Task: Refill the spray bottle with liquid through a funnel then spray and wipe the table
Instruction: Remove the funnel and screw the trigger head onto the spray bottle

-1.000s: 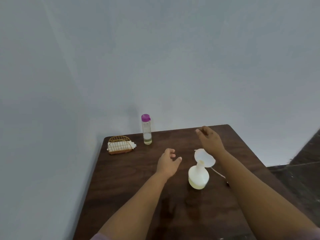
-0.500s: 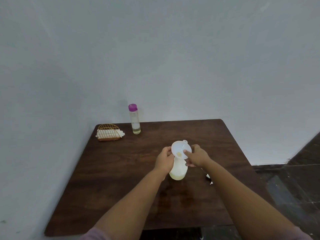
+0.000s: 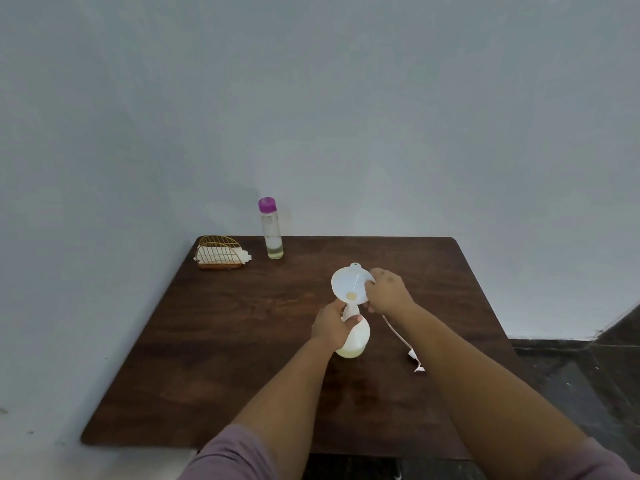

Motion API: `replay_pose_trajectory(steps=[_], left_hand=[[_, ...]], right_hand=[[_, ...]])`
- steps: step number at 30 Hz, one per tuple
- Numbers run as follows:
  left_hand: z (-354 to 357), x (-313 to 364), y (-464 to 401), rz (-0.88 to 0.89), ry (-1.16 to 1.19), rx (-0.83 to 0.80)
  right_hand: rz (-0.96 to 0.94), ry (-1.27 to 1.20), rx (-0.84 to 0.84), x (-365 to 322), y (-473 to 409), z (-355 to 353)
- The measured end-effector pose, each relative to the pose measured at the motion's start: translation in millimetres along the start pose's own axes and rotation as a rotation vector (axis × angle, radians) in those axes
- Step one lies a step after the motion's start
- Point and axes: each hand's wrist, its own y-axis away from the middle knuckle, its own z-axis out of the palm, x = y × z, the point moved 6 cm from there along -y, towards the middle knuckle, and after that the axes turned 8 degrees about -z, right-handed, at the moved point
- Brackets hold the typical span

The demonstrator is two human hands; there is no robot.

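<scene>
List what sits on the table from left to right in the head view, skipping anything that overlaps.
Gold wire napkin holder → clear bottle with a purple cap → left hand gripping the neck of the white spray bottle → spray head with its tube lying on the table.

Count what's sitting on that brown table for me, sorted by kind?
Bottles: 2, the white spray bottle and the purple-capped bottle
Funnels: 1
Napkin holders: 1
Spray heads with tube: 1
Total: 5
</scene>
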Motion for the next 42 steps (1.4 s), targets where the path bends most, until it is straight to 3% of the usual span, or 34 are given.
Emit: replay_pose_trajectory(steps=[5,14,42], left_hand=[[1,-3,-1,0.006,0.127,-0.014],[0,-3,-4,0.006,0.099,-0.040],[5,-9,-13,-0.025,0.143,-0.045]], right_hand=[[-0.054,0.038,0.006,1,-1,1],[-0.044,0.137,-0.016,7,-4,-3],[0.002,0.036,0.087,10,7,-1]])
